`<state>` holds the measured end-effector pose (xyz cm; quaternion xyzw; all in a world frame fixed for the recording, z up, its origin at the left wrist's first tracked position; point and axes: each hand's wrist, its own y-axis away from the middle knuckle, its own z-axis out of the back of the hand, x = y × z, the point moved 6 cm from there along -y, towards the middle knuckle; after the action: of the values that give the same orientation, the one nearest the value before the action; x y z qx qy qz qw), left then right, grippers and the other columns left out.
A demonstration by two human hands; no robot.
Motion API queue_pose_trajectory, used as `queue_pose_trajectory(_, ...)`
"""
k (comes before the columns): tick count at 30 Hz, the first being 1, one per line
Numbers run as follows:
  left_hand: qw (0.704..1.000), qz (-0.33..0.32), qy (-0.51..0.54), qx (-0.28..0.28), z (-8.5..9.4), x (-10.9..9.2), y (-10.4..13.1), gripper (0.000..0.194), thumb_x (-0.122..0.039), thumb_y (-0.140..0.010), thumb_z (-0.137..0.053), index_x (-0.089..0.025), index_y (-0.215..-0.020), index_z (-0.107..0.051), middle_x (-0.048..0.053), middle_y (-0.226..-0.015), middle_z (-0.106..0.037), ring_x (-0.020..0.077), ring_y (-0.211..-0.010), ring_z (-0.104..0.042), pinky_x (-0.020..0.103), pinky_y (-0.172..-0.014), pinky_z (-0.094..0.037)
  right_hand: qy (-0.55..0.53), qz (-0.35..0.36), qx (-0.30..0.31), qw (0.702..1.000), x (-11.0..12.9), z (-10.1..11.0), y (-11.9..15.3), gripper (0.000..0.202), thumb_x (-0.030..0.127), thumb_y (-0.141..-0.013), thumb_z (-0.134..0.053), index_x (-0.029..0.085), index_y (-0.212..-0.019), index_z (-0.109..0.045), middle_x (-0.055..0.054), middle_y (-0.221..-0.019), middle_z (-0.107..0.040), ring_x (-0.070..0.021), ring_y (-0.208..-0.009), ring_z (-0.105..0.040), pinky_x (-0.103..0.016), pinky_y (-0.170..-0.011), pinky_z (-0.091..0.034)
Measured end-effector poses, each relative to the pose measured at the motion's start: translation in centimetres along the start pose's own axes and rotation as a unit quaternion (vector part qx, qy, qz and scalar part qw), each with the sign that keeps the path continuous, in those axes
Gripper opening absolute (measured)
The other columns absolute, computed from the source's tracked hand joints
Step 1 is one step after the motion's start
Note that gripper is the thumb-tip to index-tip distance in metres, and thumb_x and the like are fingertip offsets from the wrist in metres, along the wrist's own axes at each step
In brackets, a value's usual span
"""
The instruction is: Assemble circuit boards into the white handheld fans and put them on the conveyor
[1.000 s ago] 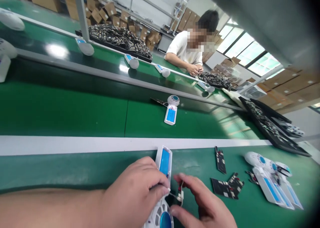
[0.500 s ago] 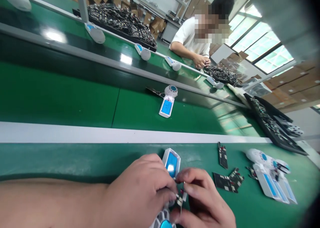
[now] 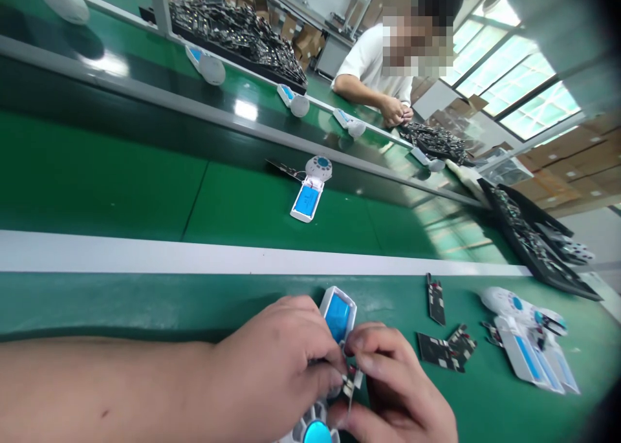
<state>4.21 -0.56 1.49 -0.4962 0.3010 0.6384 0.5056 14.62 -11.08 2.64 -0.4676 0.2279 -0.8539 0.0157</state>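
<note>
My right hand (image 3: 400, 381) is closed, its thumb and fingers pinching a small circuit board (image 3: 349, 386) held on edge. Up against the board, my left hand (image 3: 291, 356) is also closed, with its fingertips pressed together; what they pinch is hidden. Below and behind both hands lies a white plastic housing with a blue block (image 3: 338, 315) in its rectangular end. Its round end with a blue centre (image 3: 317, 432) shows at the bottom edge, while the middle is covered by my hands.
Loose circuit boards (image 3: 440, 351) lie right of my hands, beside several white housings (image 3: 526, 349). Beyond the white strip (image 3: 145, 252), another opened housing (image 3: 306, 200) rests on the green belt. A co-worker (image 3: 373, 74) sits across, near piles of boards (image 3: 237, 42). A black tray (image 3: 533, 249) stands far right.
The opened housing on the belt has shifted left, while the housings on the far ledge appear farther right. My hands keep nearly the same grip on the board.
</note>
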Motion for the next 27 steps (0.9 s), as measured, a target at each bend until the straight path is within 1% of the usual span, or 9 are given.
queue_pose_trajectory(4,0.998,-0.022,-0.05,0.019,-0.2,0.2,0.1,0.015,-0.016,-0.092,-0.061,-0.02,-0.08,-0.069,0.0,-0.082,-0.069,0.0182,-0.089,-0.056,0.032,-0.085,-0.041,0.021,-0.001,0.031,0.999,-0.3,0.1,0.2,0.051,0.018,-0.079,-0.081,0.035,-0.124,-0.062,-0.006,-0.103,-0.062,-0.0252,-0.095,-0.064,-0.042,-0.082,-0.056)
queue_pose_trajectory(9,0.995,-0.026,-0.093,0.035,-0.4,0.5,0.1,0.017,-0.019,-0.094,-0.058,-0.019,-0.079,-0.065,0.001,-0.085,-0.067,0.0195,-0.09,-0.053,0.034,-0.085,-0.039,0.02,0.006,0.049,0.999,-0.6,0.1,0.6,0.054,0.017,-0.077,-0.082,0.033,-0.125,-0.061,-0.006,-0.105,-0.062,-0.0258,-0.097,-0.063,-0.042,-0.086,-0.055)
queue_pose_trajectory(14,0.995,-0.028,-0.09,0.044,-0.5,0.5,0.1,0.016,-0.02,-0.095,-0.058,-0.019,-0.079,-0.064,0.0,-0.087,-0.066,0.0193,-0.092,-0.051,0.035,-0.087,-0.038,0.026,-0.003,0.049,0.998,-0.6,0.2,0.6,0.053,0.017,-0.077,-0.082,0.029,-0.124,-0.061,-0.007,-0.107,-0.062,-0.0261,-0.099,-0.063,-0.04,-0.086,-0.054)
queue_pose_trajectory(17,0.995,-0.035,-0.082,0.038,-0.4,0.5,0.2,0.017,-0.019,-0.095,-0.057,-0.02,-0.08,-0.065,0.0,-0.087,-0.066,0.0187,-0.091,-0.051,0.034,-0.086,-0.038,0.025,0.008,0.058,0.998,-0.4,0.1,0.4,0.054,0.015,-0.075,-0.082,0.03,-0.123,-0.062,-0.006,-0.105,-0.063,-0.0258,-0.096,-0.064,-0.041,-0.085,-0.054)
queue_pose_trajectory(20,0.997,-0.039,-0.064,0.028,-0.4,0.5,0.2,0.017,-0.018,-0.094,-0.059,-0.02,-0.078,-0.066,-0.001,-0.085,-0.066,0.0184,-0.09,-0.051,0.034,-0.086,-0.038,0.027,0.02,0.064,0.997,-0.4,0.0,0.4,0.059,0.01,-0.074,-0.082,0.029,-0.125,-0.06,-0.006,-0.106,-0.063,-0.0257,-0.095,-0.064,-0.042,-0.085,-0.054)
queue_pose_trajectory(24,0.999,-0.011,-0.025,0.02,-0.5,0.5,0.1,0.019,-0.018,-0.093,-0.061,-0.02,-0.075,-0.066,-0.001,-0.079,-0.066,0.018,-0.088,-0.052,0.033,-0.085,-0.039,0.013,0.034,0.065,0.997,-0.1,-0.2,0.3,0.063,0.008,-0.073,-0.082,0.03,-0.127,-0.059,-0.004,-0.103,-0.061,-0.0234,-0.091,-0.063,-0.04,-0.081,-0.054)
queue_pose_trajectory(27,0.998,0.052,0.023,0.017,-0.8,0.8,0.1,0.022,-0.015,-0.089,-0.064,-0.019,-0.067,-0.064,-0.002,-0.075,-0.065,0.0179,-0.09,-0.054,0.031,-0.083,-0.04,0.018,0.038,0.046,0.998,0.3,-0.3,0.0,0.061,0.009,-0.074,-0.082,0.03,-0.126,-0.06,-0.004,-0.099,-0.061,-0.0214,-0.085,-0.063,-0.037,-0.075,-0.055)
